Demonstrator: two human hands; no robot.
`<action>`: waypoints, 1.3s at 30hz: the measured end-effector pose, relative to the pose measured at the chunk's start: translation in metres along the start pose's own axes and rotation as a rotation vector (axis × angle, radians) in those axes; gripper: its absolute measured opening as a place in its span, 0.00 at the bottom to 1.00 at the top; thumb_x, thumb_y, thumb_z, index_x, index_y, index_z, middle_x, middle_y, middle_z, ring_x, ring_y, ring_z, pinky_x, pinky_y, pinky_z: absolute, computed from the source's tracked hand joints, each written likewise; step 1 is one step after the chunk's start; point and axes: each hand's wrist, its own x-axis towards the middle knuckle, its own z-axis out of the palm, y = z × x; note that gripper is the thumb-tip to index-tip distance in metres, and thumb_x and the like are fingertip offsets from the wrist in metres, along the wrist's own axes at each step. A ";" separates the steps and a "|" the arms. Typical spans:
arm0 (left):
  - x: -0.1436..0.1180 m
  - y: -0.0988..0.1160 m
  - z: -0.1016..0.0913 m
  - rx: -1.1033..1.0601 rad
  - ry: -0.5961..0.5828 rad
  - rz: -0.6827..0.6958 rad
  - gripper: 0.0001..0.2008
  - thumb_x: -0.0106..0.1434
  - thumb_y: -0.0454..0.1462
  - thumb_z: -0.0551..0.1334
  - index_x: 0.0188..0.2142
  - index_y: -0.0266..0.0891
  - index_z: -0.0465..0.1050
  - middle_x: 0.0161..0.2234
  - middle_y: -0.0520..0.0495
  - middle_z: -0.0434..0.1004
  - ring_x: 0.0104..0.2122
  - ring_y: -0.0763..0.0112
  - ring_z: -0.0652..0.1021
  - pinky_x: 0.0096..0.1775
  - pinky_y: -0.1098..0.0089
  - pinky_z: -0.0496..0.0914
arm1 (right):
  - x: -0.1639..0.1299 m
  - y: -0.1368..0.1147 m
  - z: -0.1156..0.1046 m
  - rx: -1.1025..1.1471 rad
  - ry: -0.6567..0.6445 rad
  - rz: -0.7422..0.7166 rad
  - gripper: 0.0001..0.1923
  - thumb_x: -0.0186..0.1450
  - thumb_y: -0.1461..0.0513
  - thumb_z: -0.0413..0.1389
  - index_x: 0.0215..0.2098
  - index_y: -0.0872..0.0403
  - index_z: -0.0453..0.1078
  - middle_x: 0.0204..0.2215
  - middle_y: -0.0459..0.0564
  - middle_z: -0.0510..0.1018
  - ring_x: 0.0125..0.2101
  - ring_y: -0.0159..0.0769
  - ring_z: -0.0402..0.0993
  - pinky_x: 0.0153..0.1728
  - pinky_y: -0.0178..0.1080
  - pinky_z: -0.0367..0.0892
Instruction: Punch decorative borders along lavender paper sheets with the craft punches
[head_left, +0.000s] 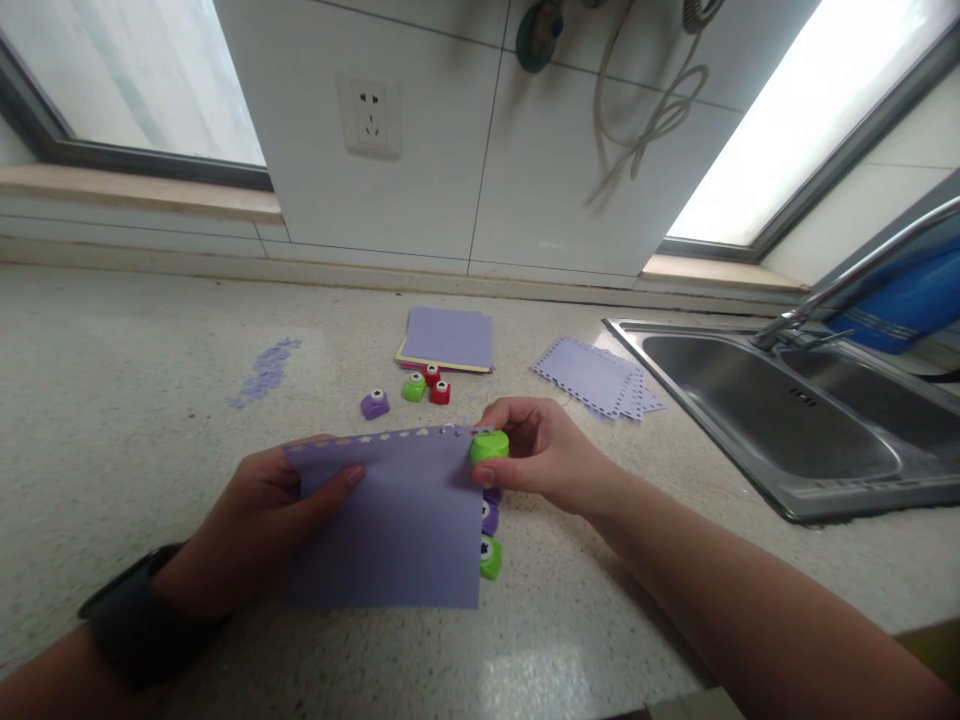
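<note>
A sheet of purple paper (390, 530) is raised above the counter, with a row of small punched shapes along its top edge. My left hand (300, 510) pinches its left side, thumb on the front face. At the top right corner, my right hand (532, 450) grips a green craft punch (490, 446), thumb below and fingers above, with the paper's edge at the punch. Partly hidden behind the sheet's right side lie a purple punch (490, 517) and another green punch (491, 558).
Beyond the sheet stand a purple punch (375, 404), a green punch (414, 387) and two red punches (440, 392). Behind them is a paper stack (450, 338). Edge-punched sheets (589, 375) lie near the steel sink (757, 410); paper scraps (264, 374) lie at left.
</note>
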 end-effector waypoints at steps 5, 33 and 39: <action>0.000 0.001 0.000 0.043 0.014 0.041 0.12 0.60 0.49 0.71 0.35 0.44 0.83 0.33 0.48 0.83 0.31 0.65 0.81 0.29 0.75 0.75 | 0.000 0.001 0.001 0.006 -0.008 -0.022 0.21 0.49 0.65 0.75 0.34 0.59 0.71 0.25 0.44 0.78 0.24 0.25 0.75 0.26 0.27 0.73; -0.001 0.009 0.001 0.016 0.021 -0.071 0.17 0.59 0.53 0.71 0.36 0.42 0.82 0.33 0.46 0.84 0.29 0.64 0.81 0.28 0.72 0.77 | 0.001 -0.004 0.009 -0.062 0.037 0.012 0.23 0.50 0.64 0.75 0.39 0.58 0.72 0.28 0.45 0.78 0.26 0.26 0.73 0.27 0.31 0.67; -0.003 0.010 0.005 0.008 0.062 -0.059 0.17 0.55 0.51 0.73 0.35 0.41 0.82 0.33 0.45 0.84 0.29 0.61 0.81 0.28 0.70 0.76 | 0.002 -0.005 0.009 -0.092 0.063 0.008 0.23 0.49 0.63 0.75 0.38 0.58 0.73 0.28 0.46 0.78 0.27 0.27 0.73 0.27 0.31 0.68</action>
